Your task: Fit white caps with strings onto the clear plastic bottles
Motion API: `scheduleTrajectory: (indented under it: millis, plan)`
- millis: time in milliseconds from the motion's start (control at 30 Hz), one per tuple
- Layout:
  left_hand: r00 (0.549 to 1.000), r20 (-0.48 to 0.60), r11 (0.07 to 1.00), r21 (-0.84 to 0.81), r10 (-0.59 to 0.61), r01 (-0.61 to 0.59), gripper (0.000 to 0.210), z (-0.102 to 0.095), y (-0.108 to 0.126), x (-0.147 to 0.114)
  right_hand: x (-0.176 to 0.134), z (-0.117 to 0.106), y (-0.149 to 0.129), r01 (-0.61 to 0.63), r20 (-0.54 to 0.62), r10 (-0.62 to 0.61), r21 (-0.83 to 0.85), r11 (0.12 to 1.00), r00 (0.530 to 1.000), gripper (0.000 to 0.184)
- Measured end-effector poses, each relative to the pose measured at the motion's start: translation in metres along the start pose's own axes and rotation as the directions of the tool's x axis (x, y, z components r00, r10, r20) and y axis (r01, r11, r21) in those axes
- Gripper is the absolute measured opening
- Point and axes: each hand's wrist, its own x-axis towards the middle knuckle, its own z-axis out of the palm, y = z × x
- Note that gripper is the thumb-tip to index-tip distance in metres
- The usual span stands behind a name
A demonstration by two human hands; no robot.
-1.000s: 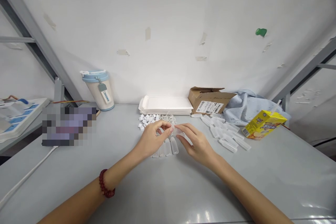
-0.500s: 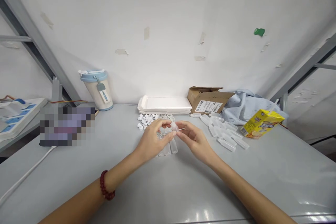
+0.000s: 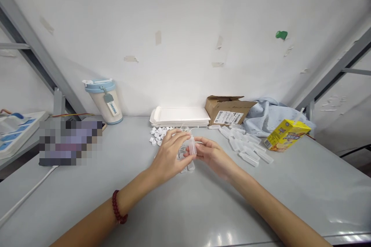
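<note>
Grey tabletop (image 3: 185,208) spans the lower frame. Heap of translucent bottles (image 3: 248,149) lies right of centre. Left hand (image 3: 169,158) and right hand (image 3: 214,157) meet mid-frame, fingers of both grasping a single bottle (image 3: 192,146), roughly upright. White caps (image 3: 158,136) lie loose, left of centre.

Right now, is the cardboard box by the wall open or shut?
Open: the cardboard box has flaps spread apart, not folded closed. What is inside cannot be seen.
</note>
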Motion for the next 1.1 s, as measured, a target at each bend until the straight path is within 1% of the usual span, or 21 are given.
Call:
scheduleTrajectory:
  millis: [67, 133, 267, 333, 433, 600, 667, 767, 900, 1100]
  plan:
    - [0.999, 0.027, 1.000, -0.003, -0.024, 0.024, 0.037, 0.003, -0.001, 0.000, 0.002, -0.003, 0.002, -0.001, -0.037, -0.003, -0.114, 0.994, 0.999, 0.025]
    - [0.998, 0.050, 0.999, 0.002, -0.050, 0.050, 0.037, 0.006, -0.001, 0.000, 0.004, -0.006, 0.002, -0.008, -0.089, -0.016, -0.264, 0.965, 0.996, 0.023]
    - [0.993, 0.096, 0.997, 0.049, -0.069, 0.064, 0.035, 0.012, 0.003, 0.006, 0.009, -0.012, 0.004, -0.006, -0.163, -0.097, -0.537, 0.844, 0.982, 0.027]
    - [0.988, 0.132, 0.995, 0.077, -0.079, 0.069, 0.033, 0.015, 0.006, 0.010, 0.011, -0.016, 0.006, -0.003, -0.193, -0.151, -0.627, 0.779, 0.970, 0.027]
    - [0.976, 0.189, 0.991, 0.100, -0.111, 0.093, 0.028, 0.019, 0.011, 0.013, 0.015, -0.024, 0.010, -0.009, -0.211, -0.199, -0.707, 0.707, 0.957, 0.028]
    - [0.954, 0.259, 0.987, 0.088, -0.150, 0.131, 0.031, 0.021, 0.014, 0.011, 0.016, -0.029, 0.013, -0.010, -0.172, -0.186, -0.761, 0.649, 0.967, 0.018]
    - [0.944, 0.281, 0.984, 0.091, -0.173, 0.154, 0.033, 0.021, 0.014, 0.010, 0.016, -0.028, 0.013, -0.012, -0.169, -0.183, -0.764, 0.645, 0.968, 0.014]
    - [0.932, 0.299, 0.978, 0.099, -0.203, 0.182, 0.035, 0.021, 0.012, 0.009, 0.015, -0.026, 0.013, -0.039, -0.177, -0.131, -0.725, 0.688, 0.975, 0.012]
    - [0.927, 0.320, 0.980, 0.086, -0.197, 0.179, 0.036, 0.020, 0.009, 0.006, 0.014, -0.023, 0.013, -0.108, -0.190, -0.021, -0.642, 0.759, 0.982, 0.013]
    - [0.923, 0.334, 0.981, 0.090, -0.190, 0.169, 0.039, 0.018, 0.010, 0.002, 0.014, -0.025, 0.012, -0.120, -0.203, -0.005, -0.601, 0.790, 0.979, 0.012]
